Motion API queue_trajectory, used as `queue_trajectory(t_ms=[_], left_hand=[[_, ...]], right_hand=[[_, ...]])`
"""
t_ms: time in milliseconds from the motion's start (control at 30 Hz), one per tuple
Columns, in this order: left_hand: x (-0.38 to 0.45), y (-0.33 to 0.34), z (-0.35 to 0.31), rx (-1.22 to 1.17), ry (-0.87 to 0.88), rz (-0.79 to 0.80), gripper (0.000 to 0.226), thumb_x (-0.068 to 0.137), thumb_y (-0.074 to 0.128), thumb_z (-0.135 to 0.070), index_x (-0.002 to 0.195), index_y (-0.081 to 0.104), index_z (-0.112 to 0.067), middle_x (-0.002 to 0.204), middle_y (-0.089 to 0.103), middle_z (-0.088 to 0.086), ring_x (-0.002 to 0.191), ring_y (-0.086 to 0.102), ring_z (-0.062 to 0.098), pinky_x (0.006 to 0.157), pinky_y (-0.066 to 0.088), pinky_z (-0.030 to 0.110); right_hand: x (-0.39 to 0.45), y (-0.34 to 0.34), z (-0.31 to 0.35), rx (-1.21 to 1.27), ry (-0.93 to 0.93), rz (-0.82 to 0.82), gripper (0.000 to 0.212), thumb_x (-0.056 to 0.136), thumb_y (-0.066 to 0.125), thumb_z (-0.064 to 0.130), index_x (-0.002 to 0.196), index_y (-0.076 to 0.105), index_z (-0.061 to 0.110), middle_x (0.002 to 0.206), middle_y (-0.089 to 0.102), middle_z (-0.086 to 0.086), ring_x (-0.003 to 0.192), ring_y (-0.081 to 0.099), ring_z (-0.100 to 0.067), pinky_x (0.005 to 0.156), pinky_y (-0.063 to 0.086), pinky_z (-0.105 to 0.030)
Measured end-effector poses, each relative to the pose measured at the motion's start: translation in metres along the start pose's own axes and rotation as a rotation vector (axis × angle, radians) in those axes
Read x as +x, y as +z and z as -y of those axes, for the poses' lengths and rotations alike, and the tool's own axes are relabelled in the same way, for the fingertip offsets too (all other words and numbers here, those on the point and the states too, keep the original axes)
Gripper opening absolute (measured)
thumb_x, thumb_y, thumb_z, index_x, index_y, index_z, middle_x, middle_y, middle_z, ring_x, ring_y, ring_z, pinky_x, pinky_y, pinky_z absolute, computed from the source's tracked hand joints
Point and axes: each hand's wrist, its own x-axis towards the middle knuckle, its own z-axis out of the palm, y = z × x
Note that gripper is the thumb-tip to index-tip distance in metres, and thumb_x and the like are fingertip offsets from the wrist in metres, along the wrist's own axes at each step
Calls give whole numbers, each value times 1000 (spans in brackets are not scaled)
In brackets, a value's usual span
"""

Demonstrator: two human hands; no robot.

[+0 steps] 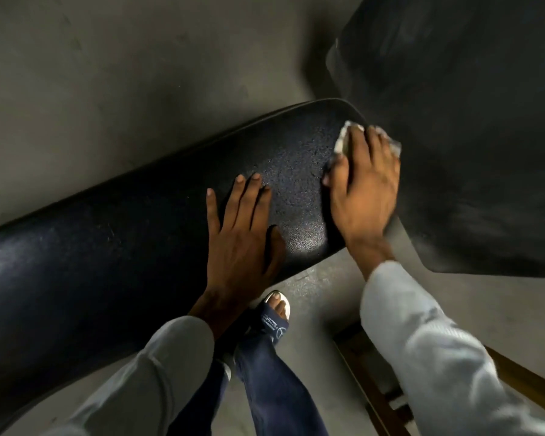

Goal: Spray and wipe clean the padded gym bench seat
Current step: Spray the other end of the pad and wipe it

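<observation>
The long black padded bench seat runs from lower left to upper right across the view; its surface near the far end glistens with fine droplets. My left hand lies flat on the pad, fingers spread, holding nothing. My right hand presses a crumpled white cloth onto the pad's far right end, with the cloth showing past the fingertips. No spray bottle is in view.
A second dark padded panel stands close on the right, just beyond my right hand. Below are a grey concrete floor, my foot in a slide sandal, and a brown wooden frame at lower right.
</observation>
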Motion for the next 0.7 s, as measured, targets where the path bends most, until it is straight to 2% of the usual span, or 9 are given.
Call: queue_trajectory(t_ms=[67, 133, 233, 367, 467, 533, 600, 700], left_hand=[[-2, 0, 2, -28, 6, -25, 61, 99, 49, -31, 154, 49, -6, 169, 38, 14, 162, 25, 32, 130, 11, 68], [-2, -1, 2, -56, 5, -43, 60, 99, 53, -29, 154, 49, -5, 168, 39, 15, 162, 27, 33, 129, 12, 69], [1, -7, 0, -37, -34, -54, 60, 99, 57, -28, 154, 49, -5, 169, 39, 15, 162, 27, 33, 129, 15, 70], [7, -11, 3, 5, -62, -38, 58, 103, 52, -35, 154, 50, -8, 169, 38, 14, 161, 27, 33, 129, 14, 68], [7, -8, 4, 22, -66, -47, 59, 102, 49, -39, 154, 50, -10, 169, 39, 12, 161, 28, 32, 130, 15, 66], [7, -7, 4, 5, -78, -62, 59, 102, 52, -38, 154, 50, -11, 169, 40, 11, 161, 28, 31, 131, 14, 64], [6, -8, 4, -32, -101, -87, 58, 100, 56, -32, 153, 50, -10, 168, 41, 12, 160, 30, 31, 130, 16, 65], [1, -17, 7, -33, -150, -132, 58, 99, 57, -26, 153, 48, -8, 166, 42, 16, 158, 33, 33, 129, 20, 66]], right_hand=[[10, 8, 21, -41, -75, 42, 58, 109, 39, 40, 162, 43, 18, 170, 41, -11, 160, 34, -32, 132, 24, -53], [-9, 9, 33, -65, -246, 134, 58, 111, 34, 41, 166, 37, 21, 174, 34, -9, 164, 27, -29, 135, 18, -52], [-53, -2, 18, -50, -416, 256, 57, 112, 34, 41, 167, 35, 25, 176, 31, -4, 166, 22, -24, 135, 16, -51], [-45, -10, -12, -44, -356, 173, 55, 109, 44, 37, 163, 43, 24, 172, 39, -6, 163, 31, -26, 134, 19, -50], [2, 2, 3, -41, -194, 53, 55, 109, 43, 37, 161, 46, 22, 169, 44, -9, 159, 37, -30, 131, 25, -52], [26, 12, 27, -31, -153, 30, 56, 108, 39, 40, 159, 48, 21, 167, 46, -10, 157, 39, -31, 131, 25, -52], [24, 20, 49, -20, -258, 89, 57, 108, 38, 39, 160, 47, 20, 168, 44, -10, 159, 36, -31, 133, 21, -51], [-16, 18, 48, 9, -559, 220, 54, 110, 42, 36, 162, 46, 22, 171, 40, -8, 162, 32, -29, 134, 19, -50]])
